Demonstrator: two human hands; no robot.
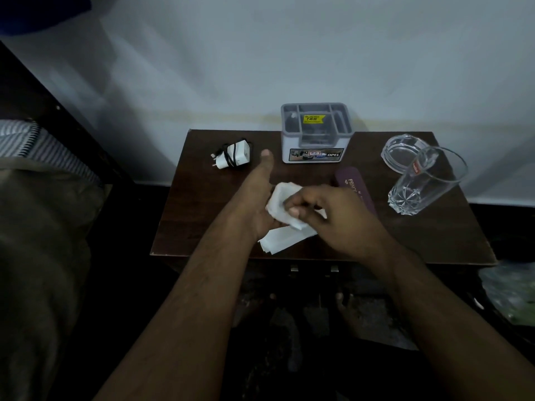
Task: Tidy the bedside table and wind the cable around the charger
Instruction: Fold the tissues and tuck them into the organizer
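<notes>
A white charger (236, 155) with a black cable wound round it lies at the back left of the dark wooden bedside table (434, 235). Over the table's front middle both hands meet on white tissue paper (285, 227). My left hand (257, 198) lies under the paper, thumb pointing up toward the wall. My right hand (327, 209) pinches the paper from the right, fingers curled over it. Part of the paper hangs below the hands near the front edge.
A grey compartment organiser box (317, 134) stands at the back middle. A purple flat case (357, 183) lies right of the hands. At the right stand a glass ashtray (402, 151) and a clear drinking glass (425, 183). A bed (37, 212) is at the left.
</notes>
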